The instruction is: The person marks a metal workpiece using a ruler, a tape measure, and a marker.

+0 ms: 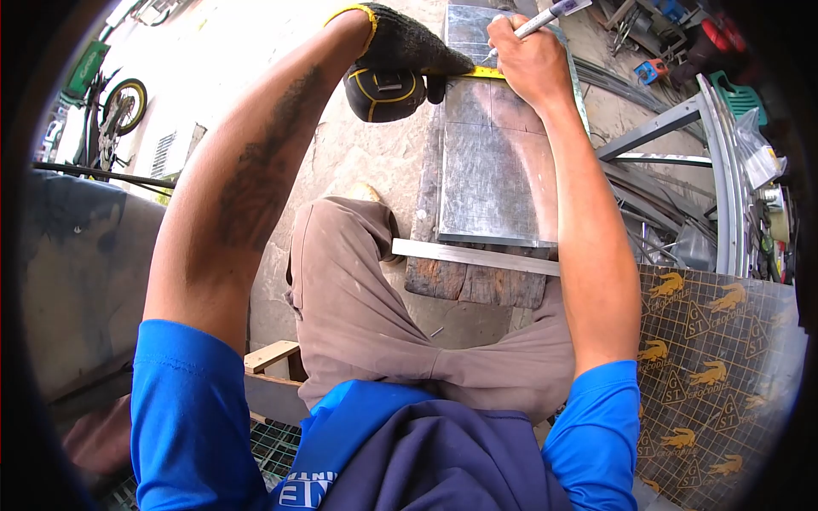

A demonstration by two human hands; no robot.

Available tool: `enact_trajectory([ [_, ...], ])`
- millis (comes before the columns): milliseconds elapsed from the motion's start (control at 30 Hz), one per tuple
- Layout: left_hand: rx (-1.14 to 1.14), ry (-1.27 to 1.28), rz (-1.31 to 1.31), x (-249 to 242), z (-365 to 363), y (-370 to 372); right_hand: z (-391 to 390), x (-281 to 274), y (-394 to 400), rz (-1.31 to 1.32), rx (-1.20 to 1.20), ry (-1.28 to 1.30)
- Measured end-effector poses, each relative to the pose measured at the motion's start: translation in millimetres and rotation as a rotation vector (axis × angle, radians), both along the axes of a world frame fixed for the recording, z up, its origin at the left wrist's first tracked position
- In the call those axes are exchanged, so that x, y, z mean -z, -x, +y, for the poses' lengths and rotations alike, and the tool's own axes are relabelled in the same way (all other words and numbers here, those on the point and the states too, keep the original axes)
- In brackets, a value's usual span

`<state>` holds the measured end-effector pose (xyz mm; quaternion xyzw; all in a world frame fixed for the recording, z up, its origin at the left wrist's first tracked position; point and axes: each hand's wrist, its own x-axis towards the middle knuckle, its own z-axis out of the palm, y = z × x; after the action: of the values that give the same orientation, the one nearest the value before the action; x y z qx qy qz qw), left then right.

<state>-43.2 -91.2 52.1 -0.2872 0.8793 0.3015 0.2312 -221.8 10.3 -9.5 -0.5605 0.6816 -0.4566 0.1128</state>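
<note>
My left hand, in a black glove with a yellow cuff, is closed at the tape measure, whose black case hangs just off the sheet's left edge. Its yellow blade runs out to the right across a shiny metal sheet. My right hand is bare and grips a white marker pen, its tip pointing down at the sheet near the blade. Thin lines cross the sheet. Below the sheet's near end, a flat metal bar lies across a worn wooden plank.
A grey metal frame and long metal pieces lie to the right. Nearer stands a dark board printed with crocodiles. At far left a wheeled vehicle is parked. A wooden piece sits beside my left leg.
</note>
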Motion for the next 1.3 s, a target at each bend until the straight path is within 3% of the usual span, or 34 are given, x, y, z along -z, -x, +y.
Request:
enact_trajectory([
  [500, -0.054, -0.035, 0.009, 6.0, -1.0, -0.2, 0.6, -0.5, 2.7, 0.025, -0.013, -0.008],
  [1067, 0.038, 0.061, 0.039, 1.3, 3.0, -0.7, -2.6, 2.8, 7.2, 0.123, -0.008, 0.011],
  [1300, 0.022, 0.119, -0.015, -1.7, 7.1, -0.1, 1.5, -4.4, -1.4, 0.023, 0.051, -0.010],
])
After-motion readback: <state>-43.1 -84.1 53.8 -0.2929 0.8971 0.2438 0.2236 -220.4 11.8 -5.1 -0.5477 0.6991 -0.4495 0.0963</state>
